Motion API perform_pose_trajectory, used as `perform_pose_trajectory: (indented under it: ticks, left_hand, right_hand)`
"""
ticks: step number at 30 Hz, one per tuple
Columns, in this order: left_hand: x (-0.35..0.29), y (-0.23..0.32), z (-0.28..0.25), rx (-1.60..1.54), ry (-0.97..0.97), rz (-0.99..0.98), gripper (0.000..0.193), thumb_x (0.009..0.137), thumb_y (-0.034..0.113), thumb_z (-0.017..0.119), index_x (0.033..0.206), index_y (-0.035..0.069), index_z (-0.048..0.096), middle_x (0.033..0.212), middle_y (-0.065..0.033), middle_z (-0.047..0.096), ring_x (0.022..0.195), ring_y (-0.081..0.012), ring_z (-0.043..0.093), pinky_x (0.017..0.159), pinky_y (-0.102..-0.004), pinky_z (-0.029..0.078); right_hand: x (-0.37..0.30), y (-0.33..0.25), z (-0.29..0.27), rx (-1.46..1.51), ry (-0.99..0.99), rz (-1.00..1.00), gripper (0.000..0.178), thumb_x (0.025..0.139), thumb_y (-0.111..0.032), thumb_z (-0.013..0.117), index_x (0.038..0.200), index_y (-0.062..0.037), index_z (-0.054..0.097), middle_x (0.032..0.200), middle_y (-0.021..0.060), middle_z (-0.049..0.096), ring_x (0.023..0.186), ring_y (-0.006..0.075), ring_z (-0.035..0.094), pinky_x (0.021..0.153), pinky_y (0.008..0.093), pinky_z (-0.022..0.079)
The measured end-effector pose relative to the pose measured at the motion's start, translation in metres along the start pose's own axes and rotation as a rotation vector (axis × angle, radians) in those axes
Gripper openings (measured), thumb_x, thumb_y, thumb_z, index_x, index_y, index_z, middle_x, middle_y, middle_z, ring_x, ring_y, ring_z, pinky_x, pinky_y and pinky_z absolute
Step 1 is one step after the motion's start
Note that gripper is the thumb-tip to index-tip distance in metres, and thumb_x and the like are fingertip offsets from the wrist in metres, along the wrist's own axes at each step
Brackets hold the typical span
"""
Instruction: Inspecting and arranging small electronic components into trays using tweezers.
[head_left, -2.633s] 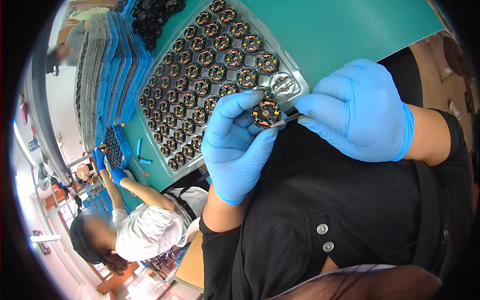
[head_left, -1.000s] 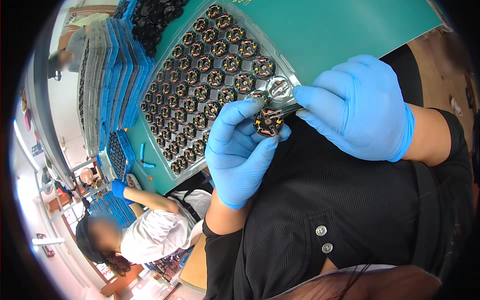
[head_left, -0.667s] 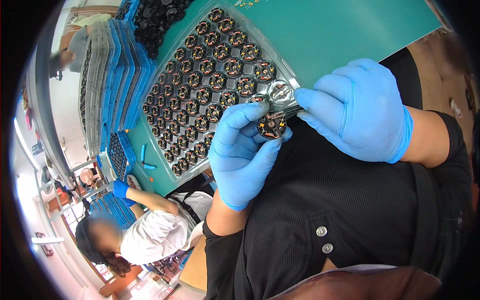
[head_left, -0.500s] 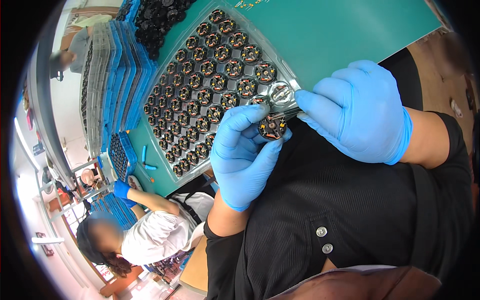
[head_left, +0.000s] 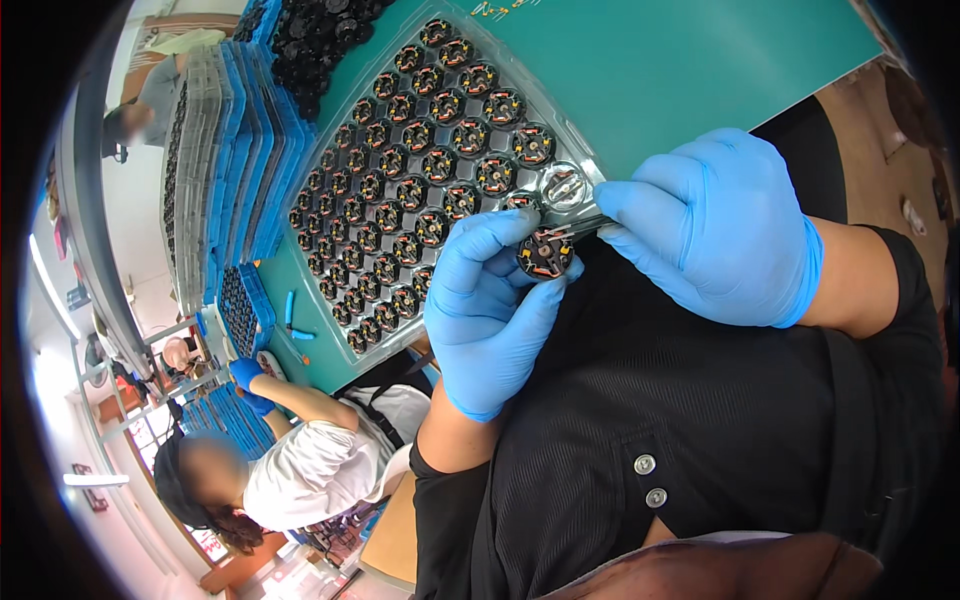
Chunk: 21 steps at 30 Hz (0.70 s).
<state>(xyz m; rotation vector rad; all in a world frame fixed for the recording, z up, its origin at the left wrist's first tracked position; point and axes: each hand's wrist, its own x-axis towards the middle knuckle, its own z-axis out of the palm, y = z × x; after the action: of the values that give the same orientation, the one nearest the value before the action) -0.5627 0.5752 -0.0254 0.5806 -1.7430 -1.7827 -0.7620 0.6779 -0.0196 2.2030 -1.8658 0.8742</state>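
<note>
In blue gloves, both my hands are raised over the near right edge of a clear plastic tray (head_left: 590, 165). My left hand (head_left: 490, 310) grips a small round black part (head_left: 545, 256) by its rim, its face turned up. That face carries yellow and copper-coloured pieces. My right hand (head_left: 705, 230) pinches a pair of slim metal tweezers (head_left: 582, 227), whose tips reach over the upper edge of the part. Whether the tips touch it or hold anything is too small to tell. Similar round parts (head_left: 495, 174) sit in the tray's pockets, and one bare pocket (head_left: 563, 187) lies beside my fingers.
Beyond the tray on the left stands a tall stack of blue and clear trays (head_left: 235, 150). A heap of black parts (head_left: 315, 45) lies at the far edge of the green table (head_left: 680, 65). Blue-handled pliers (head_left: 292, 318) lie near a co-worker in white (head_left: 310, 470).
The tweezers have shifted slightly over the round part, and my right hand has turned a little. My left hand keeps its grip almost unmoved.
</note>
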Motion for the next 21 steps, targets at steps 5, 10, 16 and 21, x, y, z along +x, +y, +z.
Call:
perform_pose_trajectory:
  ticks: [5,10,16,21]
  left_hand:
    - [0.0001,0.0007,-0.0003,0.000,-0.005,-0.006,0.050,0.081,-0.013,0.064,0.127,-0.007,0.046,0.108,-0.0173,0.061,0.092,-0.0217,0.065,0.084,-0.0357,0.055]
    - [-0.0002,-0.0006,-0.0020,-0.028,-0.008,-0.028,0.050,0.081,-0.013,0.065,0.127,-0.007,0.046,0.113,-0.0176,0.060,0.092,-0.0224,0.065,0.083,-0.0365,0.056]
    - [-0.0005,-0.0026,-0.0022,-0.031,0.025,-0.004,0.050,0.081,-0.012,0.065,0.127,-0.006,0.047,0.121,-0.0184,0.056,0.093,-0.0237,0.065,0.083,-0.0381,0.057]
    - [-0.0005,-0.0026,-0.0023,-0.075,0.042,0.013,0.051,0.080,-0.010,0.066,0.127,-0.006,0.047,0.123,-0.0184,0.056,0.093,-0.0245,0.065,0.082,-0.0383,0.056]
  right_hand:
    - [-0.0006,0.0000,0.0002,0.014,0.000,-0.003,0.029,0.068,-0.014,0.079,0.092,-0.0064,0.065,0.071,0.0035,0.058,0.057,0.0212,0.056,0.051,0.0339,0.041]
    - [-0.0008,0.0008,0.0011,0.022,0.026,-0.016,0.029,0.068,-0.013,0.079,0.092,-0.0059,0.065,0.073,0.0045,0.059,0.059,0.0211,0.057,0.052,0.0340,0.042]
    - [-0.0021,0.0024,-0.0005,0.018,0.010,-0.004,0.029,0.068,-0.012,0.078,0.092,-0.0057,0.065,0.074,0.0053,0.059,0.060,0.0219,0.057,0.053,0.0344,0.042]
    - [-0.0027,0.0031,0.0005,0.044,0.004,-0.002,0.029,0.068,-0.012,0.079,0.093,-0.0058,0.064,0.075,0.0052,0.059,0.060,0.0225,0.057,0.053,0.0347,0.042]
